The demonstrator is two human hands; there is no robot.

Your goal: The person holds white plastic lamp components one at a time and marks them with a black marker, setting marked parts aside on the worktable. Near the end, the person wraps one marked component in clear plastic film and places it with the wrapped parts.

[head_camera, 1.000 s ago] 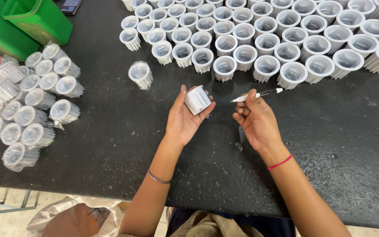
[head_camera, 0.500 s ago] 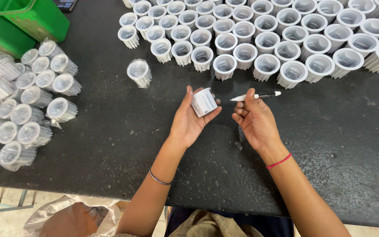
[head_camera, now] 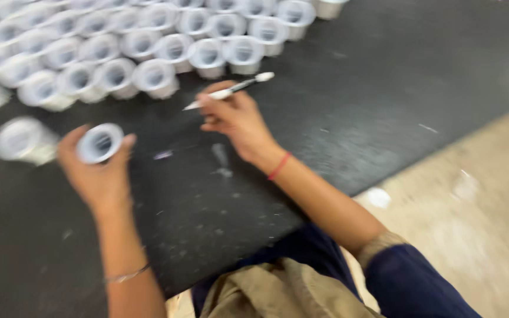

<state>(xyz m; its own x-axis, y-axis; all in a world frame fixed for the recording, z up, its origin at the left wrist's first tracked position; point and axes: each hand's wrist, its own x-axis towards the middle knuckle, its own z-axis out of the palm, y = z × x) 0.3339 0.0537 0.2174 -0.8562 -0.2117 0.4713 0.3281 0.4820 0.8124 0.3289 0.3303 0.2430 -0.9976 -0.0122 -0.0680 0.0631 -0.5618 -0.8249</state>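
My left hand [head_camera: 94, 176] grips a small white cup-shaped housing [head_camera: 99, 143], its open mouth turned toward me. My right hand [head_camera: 237, 121] holds a thin white pen-like tool [head_camera: 231, 90], tip pointing left toward the housing, a short gap between them. A red thread band is on my right wrist and a thin metal bangle on my left forearm. Both hands hover over a black table [head_camera: 349, 106]. The picture is blurred by head motion.
Several rows of similar white housings [head_camera: 148, 50] stand on the table beyond my hands. One lone housing [head_camera: 22, 140] sits just left of my left hand. A pale floor [head_camera: 478, 206] lies right of the table edge. Small white marks [head_camera: 222, 159] dot the table under my hands.
The view has swung right and tilted, showing the floor and hiding the green bin and left pile. My left hand has turned the housing's mouth toward me; the right hand keeps the tool.
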